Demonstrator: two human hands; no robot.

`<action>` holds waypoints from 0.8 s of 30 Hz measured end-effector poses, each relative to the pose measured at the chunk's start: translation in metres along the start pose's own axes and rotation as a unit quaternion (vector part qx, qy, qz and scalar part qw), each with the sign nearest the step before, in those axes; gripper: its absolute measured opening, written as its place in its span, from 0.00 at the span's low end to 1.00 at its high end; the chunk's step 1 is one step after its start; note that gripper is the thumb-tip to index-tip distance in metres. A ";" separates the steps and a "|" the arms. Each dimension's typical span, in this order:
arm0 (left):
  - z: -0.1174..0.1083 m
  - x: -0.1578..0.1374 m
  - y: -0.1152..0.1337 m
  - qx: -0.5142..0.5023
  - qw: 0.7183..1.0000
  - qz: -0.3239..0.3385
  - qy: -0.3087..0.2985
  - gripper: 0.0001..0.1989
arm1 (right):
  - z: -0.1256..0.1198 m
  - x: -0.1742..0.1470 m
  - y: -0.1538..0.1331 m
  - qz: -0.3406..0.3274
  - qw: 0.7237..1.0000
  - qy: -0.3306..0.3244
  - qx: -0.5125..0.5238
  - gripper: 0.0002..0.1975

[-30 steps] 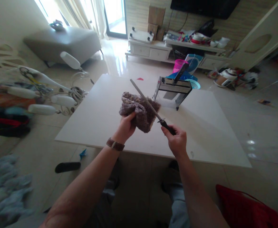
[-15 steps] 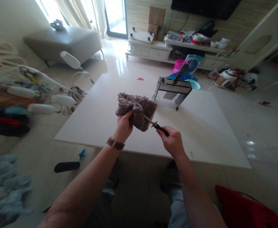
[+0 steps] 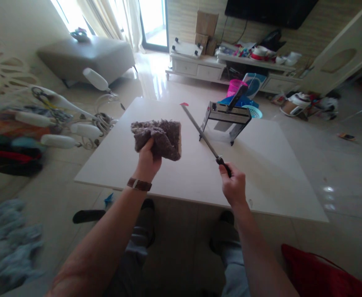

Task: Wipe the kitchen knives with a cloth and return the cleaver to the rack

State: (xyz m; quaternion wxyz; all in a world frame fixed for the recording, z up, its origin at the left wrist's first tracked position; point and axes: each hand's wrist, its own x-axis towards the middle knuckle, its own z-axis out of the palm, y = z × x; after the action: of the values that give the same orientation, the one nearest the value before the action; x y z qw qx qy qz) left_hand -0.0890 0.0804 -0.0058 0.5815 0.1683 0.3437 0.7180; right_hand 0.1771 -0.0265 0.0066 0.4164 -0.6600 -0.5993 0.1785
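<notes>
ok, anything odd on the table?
On the white table: a stray red scrap at the far edge, and a small mark at the near edge beside the right hand; stain or chip, can't tell.

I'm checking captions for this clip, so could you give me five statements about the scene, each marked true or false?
1. The left hand holds a fuzzy brown cloth. True.
2. The right hand grips a thin rod by its black handle. True.
3. The rod lies against the cloth. False: they are apart.
4. The right wrist wears a band. False: the brown band is on the left wrist.
5. A stand is on the white table. True.
</notes>
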 end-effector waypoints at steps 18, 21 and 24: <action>0.034 -0.066 -0.057 0.061 0.986 -0.124 -0.095 0.27 | 0.019 -0.006 -0.012 -0.023 0.998 -0.066 -0.005 0.12; 0.034 -0.059 -0.055 0.052 0.991 -0.108 -0.067 0.22 | 0.017 -0.005 -0.011 -0.029 0.994 -0.081 -0.067 0.09; 0.031 -0.045 -0.047 0.034 0.996 -0.081 -0.033 0.18 | 0.014 -0.003 -0.008 -0.027 0.991 -0.084 -0.101 0.09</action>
State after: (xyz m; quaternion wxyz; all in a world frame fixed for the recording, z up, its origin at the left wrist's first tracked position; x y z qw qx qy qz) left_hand -0.0232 0.0513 -0.0095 0.6430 0.1832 0.3613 0.6500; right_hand 0.1608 -0.0254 0.0036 0.3004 -0.6651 -0.6645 0.1608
